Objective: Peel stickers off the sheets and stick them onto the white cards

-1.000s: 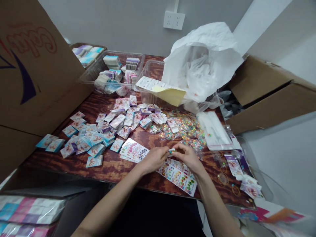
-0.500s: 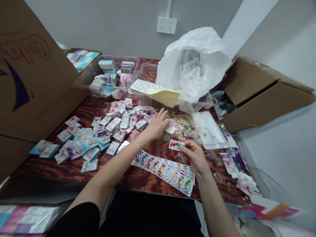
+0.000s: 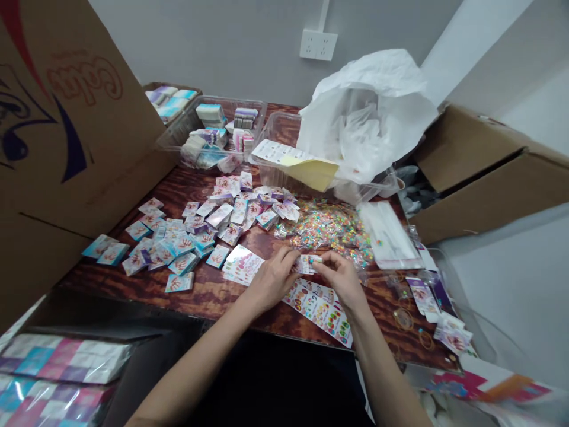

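Observation:
A small printed card (image 3: 303,264) is pinched between my two hands over the front middle of the table. Closed on its left end is my left hand (image 3: 276,277); the fingertips are partly hidden. My right hand (image 3: 344,280) grips the right end between thumb and fingers, with a small colourful bit at the fingertips too small to name. Beneath the hands lie fanned strips of printed nail-design cards (image 3: 320,308), with more such cards (image 3: 242,265) left of my left hand. Just beyond is a heap of small clear bags of colourful pieces (image 3: 329,222).
Many small printed boxes (image 3: 182,243) are scattered on the left. Clear plastic bins (image 3: 166,139) stand at the back, one with a white bag (image 3: 364,107). Large cartons (image 3: 106,166) flank the table. Clear sleeves (image 3: 391,237) and rubber bands (image 3: 403,319) lie right.
My left hand has come back from the heap of bags and closed on the card's left end. The right hand still holds the card. The view has shifted slightly left.

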The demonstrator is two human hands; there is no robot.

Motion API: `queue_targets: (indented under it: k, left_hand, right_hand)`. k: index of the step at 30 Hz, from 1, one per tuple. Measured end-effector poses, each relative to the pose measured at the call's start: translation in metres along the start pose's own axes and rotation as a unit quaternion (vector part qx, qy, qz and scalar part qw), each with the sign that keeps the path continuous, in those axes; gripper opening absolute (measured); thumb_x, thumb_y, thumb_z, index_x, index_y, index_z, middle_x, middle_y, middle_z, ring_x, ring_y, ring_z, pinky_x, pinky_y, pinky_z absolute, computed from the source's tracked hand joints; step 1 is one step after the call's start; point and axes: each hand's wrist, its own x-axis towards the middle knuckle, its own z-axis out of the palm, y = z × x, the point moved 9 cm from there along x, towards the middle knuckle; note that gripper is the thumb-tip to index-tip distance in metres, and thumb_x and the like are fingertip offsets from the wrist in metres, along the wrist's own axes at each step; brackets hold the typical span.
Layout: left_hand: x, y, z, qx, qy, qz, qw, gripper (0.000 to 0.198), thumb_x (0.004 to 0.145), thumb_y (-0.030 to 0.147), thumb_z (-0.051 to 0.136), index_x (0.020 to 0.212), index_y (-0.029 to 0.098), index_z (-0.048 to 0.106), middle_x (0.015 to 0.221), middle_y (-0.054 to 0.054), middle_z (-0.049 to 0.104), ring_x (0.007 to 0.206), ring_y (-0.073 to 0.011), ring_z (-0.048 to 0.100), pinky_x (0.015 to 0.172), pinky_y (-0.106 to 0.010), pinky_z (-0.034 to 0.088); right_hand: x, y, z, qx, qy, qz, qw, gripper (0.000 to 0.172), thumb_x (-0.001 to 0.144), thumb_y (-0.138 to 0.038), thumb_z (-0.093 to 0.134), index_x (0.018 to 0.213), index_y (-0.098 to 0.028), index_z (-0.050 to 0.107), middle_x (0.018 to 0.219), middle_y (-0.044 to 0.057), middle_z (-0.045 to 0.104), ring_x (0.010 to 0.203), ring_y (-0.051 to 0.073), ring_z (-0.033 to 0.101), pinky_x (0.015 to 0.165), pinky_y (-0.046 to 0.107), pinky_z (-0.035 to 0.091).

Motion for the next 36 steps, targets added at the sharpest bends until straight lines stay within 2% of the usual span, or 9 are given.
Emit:
queue_targets:
  k: [5, 12, 17, 21, 24, 28, 32, 34, 36]
  left_hand:
    - [-0.011, -0.005, 0.008, 0.009, 0.003, -0.015, 1.0, 0.042, 0.087, 0.01, 0.051, 0.128, 0.019, 0.043, 0.122, -0.011, 0.054, 0.112, -0.026, 0.058, 0.09, -0.041, 0.053]
    - [-0.026, -0.018, 0.013, 0.026, -0.007, -0.049, 0.998, 0.037, 0.088, 0.014, 0.055, 0.123, 0.02, 0.046, 0.115, -0.008, 0.056, 0.101, -0.0239, 0.062, 0.082, -0.037, 0.054]
    - [-0.029, -0.017, 0.015, 0.05, -0.013, -0.06, 0.997, 0.037, 0.088, 0.018, 0.058, 0.123, 0.02, 0.045, 0.116, -0.007, 0.057, 0.098, -0.0236, 0.063, 0.078, -0.035, 0.054]
    - [-0.029, -0.016, 0.014, 0.045, -0.004, -0.058, 0.997, 0.037, 0.088, 0.019, 0.058, 0.122, 0.021, 0.045, 0.116, -0.007, 0.057, 0.1, -0.0236, 0.062, 0.08, -0.036, 0.054]
    - [-0.029, -0.016, 0.013, 0.022, 0.0, -0.058, 0.998, 0.035, 0.088, 0.017, 0.057, 0.121, 0.021, 0.045, 0.115, -0.007, 0.056, 0.102, -0.0231, 0.062, 0.082, -0.035, 0.053]
    - [-0.029, -0.014, 0.013, -0.006, 0.013, -0.061, 0.998, 0.033, 0.086, 0.016, 0.058, 0.117, 0.022, 0.047, 0.112, -0.007, 0.056, 0.1, -0.0228, 0.06, 0.082, -0.035, 0.052]
    - [-0.032, -0.022, 0.01, -0.07, 0.096, -0.121, 0.985, 0.029, 0.083, 0.018, 0.062, 0.109, 0.02, 0.05, 0.106, -0.006, 0.056, 0.096, -0.0222, 0.059, 0.082, -0.036, 0.052]
    - [-0.037, -0.032, 0.011, -0.16, 0.148, -0.174, 0.96, 0.024, 0.083, 0.021, 0.063, 0.104, 0.02, 0.051, 0.101, -0.005, 0.057, 0.094, -0.0212, 0.06, 0.082, -0.036, 0.053]
    - [-0.042, -0.045, 0.021, -0.295, 0.171, -0.229, 0.912, 0.021, 0.085, 0.028, 0.062, 0.1, 0.02, 0.05, 0.098, -0.003, 0.058, 0.082, -0.0182, 0.063, 0.072, -0.033, 0.056]
  right_hand:
    - [0.009, 0.0, 0.014, -0.082, 0.005, -0.04, 0.996, 0.014, 0.064, -0.024, 0.066, 0.058, -0.019, 0.055, 0.061, -0.004, 0.05, 0.059, 0.013, 0.046, 0.057, 0.025, 0.036]
    - [-0.002, 0.017, 0.027, 0.017, -0.143, 0.102, 0.984, 0.028, 0.06, -0.038, 0.079, 0.073, -0.015, 0.069, 0.065, -0.001, 0.063, 0.059, 0.013, 0.053, 0.057, 0.026, 0.04]
    - [-0.005, 0.021, 0.023, 0.029, -0.137, 0.118, 0.983, 0.033, 0.064, -0.047, 0.077, 0.072, -0.016, 0.069, 0.053, -0.005, 0.052, 0.046, 0.008, 0.039, 0.046, 0.023, 0.029]
    - [-0.001, 0.024, 0.018, -0.002, -0.086, 0.057, 0.995, 0.023, 0.065, -0.039, 0.077, 0.067, -0.018, 0.067, 0.061, -0.002, 0.056, 0.057, 0.012, 0.048, 0.056, 0.025, 0.038]
    - [-0.002, 0.015, 0.015, -0.028, -0.052, -0.017, 0.998, 0.017, 0.069, -0.036, 0.074, 0.066, -0.019, 0.069, 0.087, 0.005, 0.062, 0.082, 0.019, 0.057, 0.071, 0.03, 0.045]
    - [-0.008, -0.005, 0.023, -0.091, -0.054, -0.092, 0.99, 0.013, 0.077, -0.028, 0.066, 0.067, -0.02, 0.069, 0.117, 0.008, 0.06, 0.109, 0.026, 0.054, 0.094, 0.04, 0.041]
    - [-0.007, -0.038, 0.036, -0.214, -0.036, -0.182, 0.959, 0.015, 0.08, -0.018, 0.06, 0.067, -0.021, 0.068, 0.105, 0.008, 0.065, 0.105, 0.026, 0.053, 0.095, 0.042, 0.038]
    - [-0.001, -0.041, 0.045, -0.204, -0.066, -0.167, 0.962, 0.016, 0.081, -0.019, 0.058, 0.069, -0.021, 0.07, 0.09, 0.006, 0.066, 0.09, 0.023, 0.058, 0.085, 0.039, 0.043]
    - [0.005, -0.035, 0.05, -0.131, -0.087, -0.121, 0.98, 0.017, 0.083, -0.025, 0.058, 0.074, -0.02, 0.071, 0.083, 0.005, 0.067, 0.081, 0.021, 0.06, 0.078, 0.035, 0.046]
